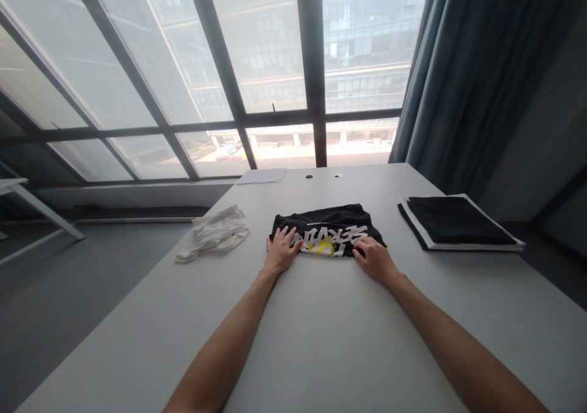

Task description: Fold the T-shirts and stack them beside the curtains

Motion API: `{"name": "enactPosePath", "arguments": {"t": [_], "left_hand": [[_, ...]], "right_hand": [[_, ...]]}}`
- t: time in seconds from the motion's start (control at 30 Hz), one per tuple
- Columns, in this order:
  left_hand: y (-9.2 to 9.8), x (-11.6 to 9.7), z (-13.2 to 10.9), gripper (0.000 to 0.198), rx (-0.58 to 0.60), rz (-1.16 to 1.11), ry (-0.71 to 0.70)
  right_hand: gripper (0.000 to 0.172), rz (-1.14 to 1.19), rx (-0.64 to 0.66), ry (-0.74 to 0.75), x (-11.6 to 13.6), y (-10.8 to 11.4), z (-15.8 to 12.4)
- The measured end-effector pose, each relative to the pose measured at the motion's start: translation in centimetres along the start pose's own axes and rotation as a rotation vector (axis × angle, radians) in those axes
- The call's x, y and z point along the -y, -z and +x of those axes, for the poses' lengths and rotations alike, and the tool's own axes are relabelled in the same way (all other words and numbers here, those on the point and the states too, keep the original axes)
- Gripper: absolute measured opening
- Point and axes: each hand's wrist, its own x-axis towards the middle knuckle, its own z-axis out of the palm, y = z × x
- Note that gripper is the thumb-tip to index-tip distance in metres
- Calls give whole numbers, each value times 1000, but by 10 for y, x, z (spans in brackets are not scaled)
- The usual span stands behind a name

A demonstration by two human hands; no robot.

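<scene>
A folded black T-shirt (321, 215) with grey lettering and a yellow and white print lies across the middle of the white table. Spread flat on its left part is my left hand (282, 251), fingers apart and pointing away from me. My right hand (375, 260) is at the near right edge of the shirt, its fingers curled together on the fabric. The cloth under both palms is hidden.
A crumpled white garment (215, 232) lies near the left edge of the table (330, 327). Folded black and white garments (458, 220) are stacked at the right. Papers (261, 176) and two cable holes are at the far end, before the windows and a blue curtain (440, 76).
</scene>
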Motion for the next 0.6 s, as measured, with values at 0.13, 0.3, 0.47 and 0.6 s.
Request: {"name": "enactPosePath", "arguments": {"t": [0.13, 0.3, 0.47, 0.6], "left_hand": [[2, 11, 3, 43, -161, -30, 115], [2, 21, 3, 38, -225, -56, 184], [2, 23, 5, 38, -271, -56, 194], [2, 23, 4, 39, -294, -40, 200]], "right_hand": [[26, 11, -191, -68, -9, -3, 3], [38, 1, -280, -250, -36, -14, 5], [42, 95, -238, -351, -50, -23, 8], [39, 222, -302, -332, -54, -21, 9]]}}
